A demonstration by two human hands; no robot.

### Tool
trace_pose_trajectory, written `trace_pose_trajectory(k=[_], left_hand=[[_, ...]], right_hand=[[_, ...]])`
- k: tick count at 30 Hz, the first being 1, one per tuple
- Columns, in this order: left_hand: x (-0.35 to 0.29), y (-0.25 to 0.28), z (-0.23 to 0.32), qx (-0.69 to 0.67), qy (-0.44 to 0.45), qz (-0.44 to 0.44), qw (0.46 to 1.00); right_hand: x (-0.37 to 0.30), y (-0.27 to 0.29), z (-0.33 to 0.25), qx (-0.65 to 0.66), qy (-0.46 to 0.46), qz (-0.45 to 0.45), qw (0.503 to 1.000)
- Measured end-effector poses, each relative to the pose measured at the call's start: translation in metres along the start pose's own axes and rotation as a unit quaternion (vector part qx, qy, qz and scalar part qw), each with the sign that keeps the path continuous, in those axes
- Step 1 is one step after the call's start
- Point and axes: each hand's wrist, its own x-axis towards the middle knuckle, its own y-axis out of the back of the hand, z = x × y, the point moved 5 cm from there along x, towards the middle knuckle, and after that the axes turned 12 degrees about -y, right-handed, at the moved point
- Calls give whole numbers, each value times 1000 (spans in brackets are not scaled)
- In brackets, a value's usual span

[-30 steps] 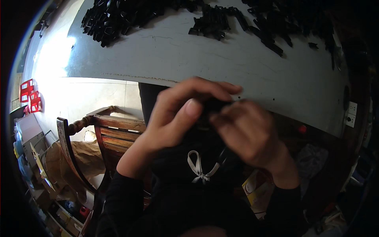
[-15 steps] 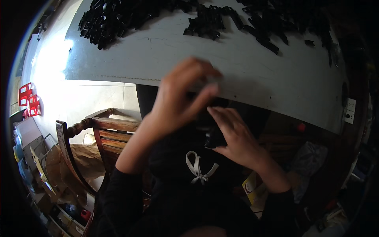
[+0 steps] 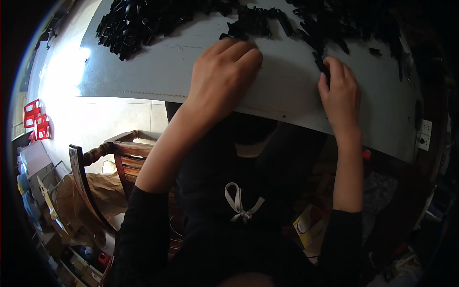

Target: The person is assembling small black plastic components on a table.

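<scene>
My left hand (image 3: 227, 76) reaches over the grey-white table (image 3: 158, 71), back upward, its fingers curled down. Its knuckles are beside the near end of a middle cluster of small black plastic parts (image 3: 260, 21). The fingertips are hidden, so what they hold does not show. My right hand (image 3: 340, 91) is farther right, above the table's front part. Its thumb and fingers close on a long, narrow black plastic piece (image 3: 321, 66), which lies at the near end of the right-hand heap of black parts (image 3: 344, 24).
A large pile of black parts (image 3: 138, 28) covers the table's far left. One small black piece (image 3: 375, 51) lies apart at the right. Left of me stands a wooden chair (image 3: 141, 150) beside crumpled brown paper (image 3: 95, 191). Red plastic stools (image 3: 32, 114) stand farther off.
Both hands have moved from above my lap and the table edge out over the table. My right hand has gone right and forward and closed on the long black piece.
</scene>
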Motion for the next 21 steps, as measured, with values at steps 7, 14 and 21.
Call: trace_pose_trajectory(k=[7, 14, 21], left_hand=[[-28, 19, 23, -330, 128, 35, 935], [-25, 32, 35, -359, 108, 17, 927], [-26, 37, 39, -377, 83, 10, 922]], right_hand=[[-38, 37, -39, 277, -19, -95, 956], [-46, 54, -64, 254, 66, -110, 959], [-45, 60, -70, 256, 121, -116, 952]])
